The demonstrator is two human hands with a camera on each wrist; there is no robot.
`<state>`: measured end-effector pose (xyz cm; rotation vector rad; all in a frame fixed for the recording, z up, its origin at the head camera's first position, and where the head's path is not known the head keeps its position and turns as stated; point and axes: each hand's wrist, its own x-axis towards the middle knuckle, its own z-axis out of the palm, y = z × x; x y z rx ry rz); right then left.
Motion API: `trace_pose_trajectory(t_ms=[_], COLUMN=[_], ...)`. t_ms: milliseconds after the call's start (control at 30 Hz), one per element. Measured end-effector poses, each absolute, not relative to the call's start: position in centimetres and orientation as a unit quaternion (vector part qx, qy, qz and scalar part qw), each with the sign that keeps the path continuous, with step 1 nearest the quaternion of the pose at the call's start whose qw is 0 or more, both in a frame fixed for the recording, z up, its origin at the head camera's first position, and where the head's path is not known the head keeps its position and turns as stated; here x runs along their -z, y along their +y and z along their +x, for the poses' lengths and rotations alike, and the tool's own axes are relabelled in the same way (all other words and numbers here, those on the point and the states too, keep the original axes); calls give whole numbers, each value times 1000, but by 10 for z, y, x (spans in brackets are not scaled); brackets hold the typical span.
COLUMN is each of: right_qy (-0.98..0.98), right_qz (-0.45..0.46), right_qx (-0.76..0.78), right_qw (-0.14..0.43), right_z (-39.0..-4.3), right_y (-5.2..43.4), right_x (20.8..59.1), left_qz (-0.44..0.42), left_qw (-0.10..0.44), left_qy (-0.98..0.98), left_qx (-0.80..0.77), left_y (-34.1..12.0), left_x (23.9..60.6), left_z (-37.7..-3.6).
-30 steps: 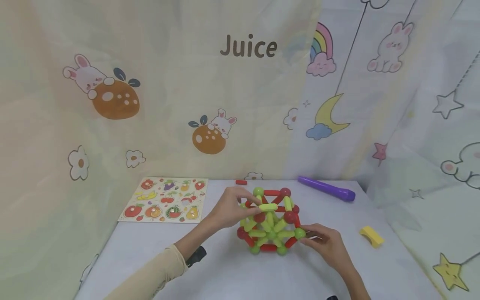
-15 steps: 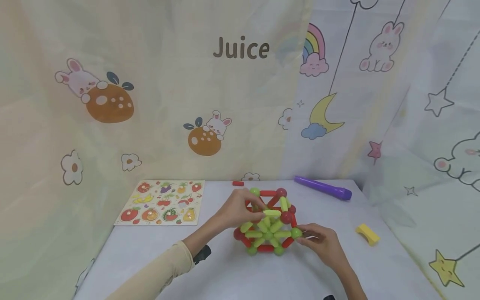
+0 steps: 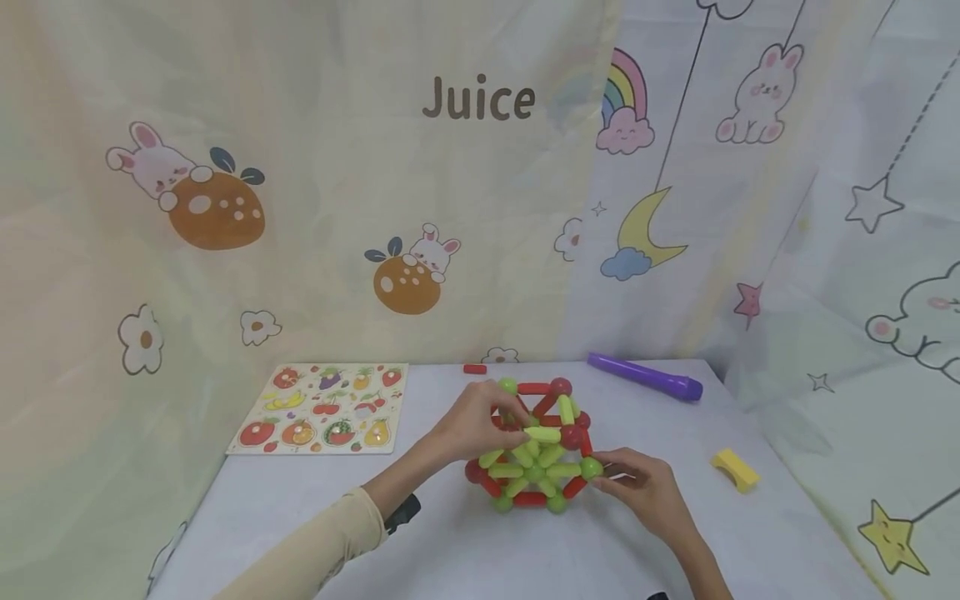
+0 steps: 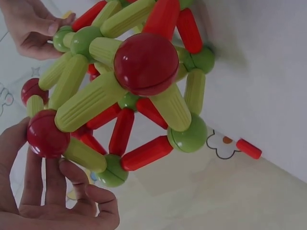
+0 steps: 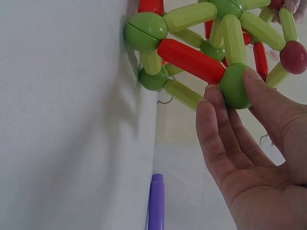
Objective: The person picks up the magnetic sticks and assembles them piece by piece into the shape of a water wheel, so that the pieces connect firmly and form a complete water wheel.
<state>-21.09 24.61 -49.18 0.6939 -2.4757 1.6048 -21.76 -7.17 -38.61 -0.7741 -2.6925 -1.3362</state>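
A frame of magnetic balls and rods (image 3: 534,471), in red and yellow-green, stands on the table. At its upper front, my left hand (image 3: 472,421) pinches a yellow-green magnetic rod (image 3: 543,434) by its left end. The rod's right end meets a red ball (image 3: 571,436). In the left wrist view, my left fingers (image 4: 32,177) also lie around another red ball (image 4: 48,133), which the hand hides in the head view. My right hand (image 3: 645,483) pinches the green ball (image 5: 235,86) at the frame's right corner between thumb and fingers.
A fruit puzzle board (image 3: 318,408) lies at the back left. One loose red rod (image 3: 475,369) is near the back edge. A purple toy microphone (image 3: 645,377) lies at the back right, and a yellow arch block (image 3: 735,470) at the right. Printed curtains hang behind.
My left hand has lowered the yellow-green rod, bringing its right end to the red ball. My right hand keeps its hold on the green ball. The head view has shifted slightly.
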Motion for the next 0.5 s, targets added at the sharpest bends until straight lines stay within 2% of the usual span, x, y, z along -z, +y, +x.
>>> trace_pose_trajectory(t_ms=[167,500], right_qy=[-822,-819], right_qz=[222,223], right_qx=[-522,-526], right_qw=[53,50], right_z=[-210,-209], right_y=[245,245], right_x=[491,491], left_qz=[-261,-285], left_qw=[35,115], left_qy=[-873,-891], left_qx=[409,335], left_y=[-72,-64], left_x=[388,392], left_z=[-214,-207])
